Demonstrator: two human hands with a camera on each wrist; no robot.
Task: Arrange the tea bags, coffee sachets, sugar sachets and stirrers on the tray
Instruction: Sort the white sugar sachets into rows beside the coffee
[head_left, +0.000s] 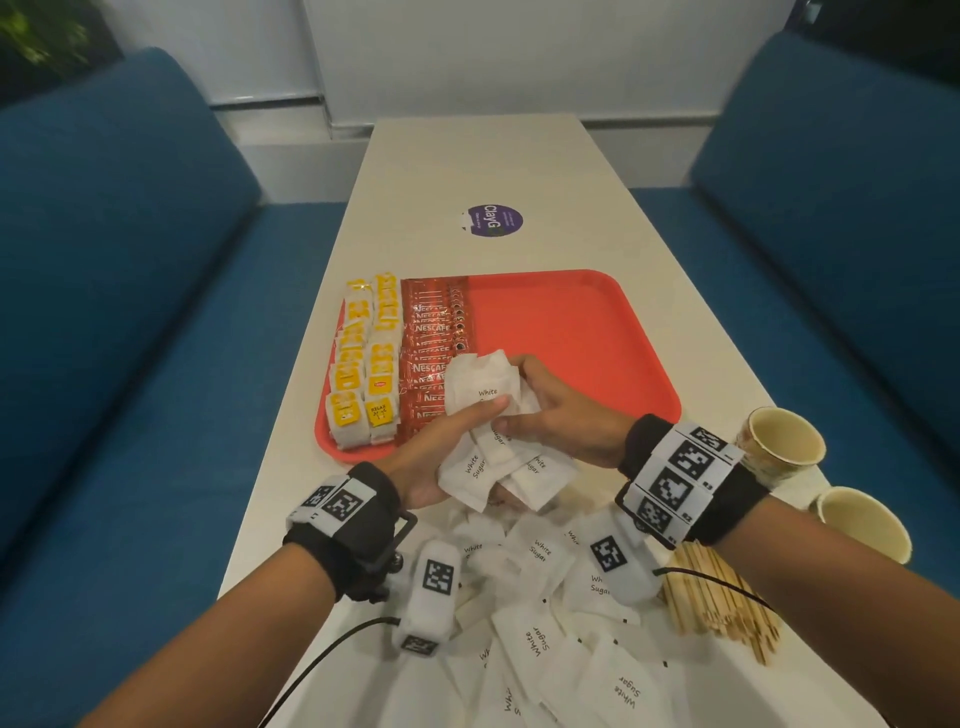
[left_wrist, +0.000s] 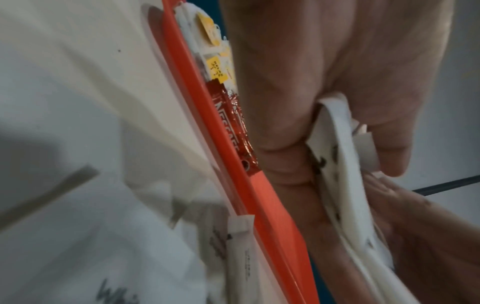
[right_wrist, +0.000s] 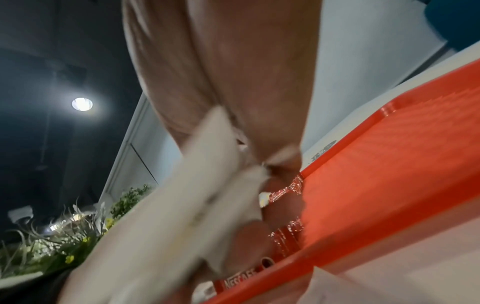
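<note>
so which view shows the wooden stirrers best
The head view: the wooden stirrers lie in a loose bundle on the table under the right forearm, off the tray. Neither wrist view shows them.

On the long white counter (head_left: 415, 171), the flat orange plastic tray (head_left: 571, 332) holds yellow-tagged paper tea bags (head_left: 363, 374) along its left edge, with red foil coffee sachets (head_left: 431, 332) just right of them. Near the tray lie loose white paper sugar sachets (head_left: 535, 634); thin wooden stirrers (head_left: 717, 597) lie to their right, and two paper cups (head_left: 784, 441) stand beyond the stirrers.

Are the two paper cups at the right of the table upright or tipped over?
Upright. In the head view both paper cups stand on the table with their open mouths up. Nothing shows inside them.
</note>
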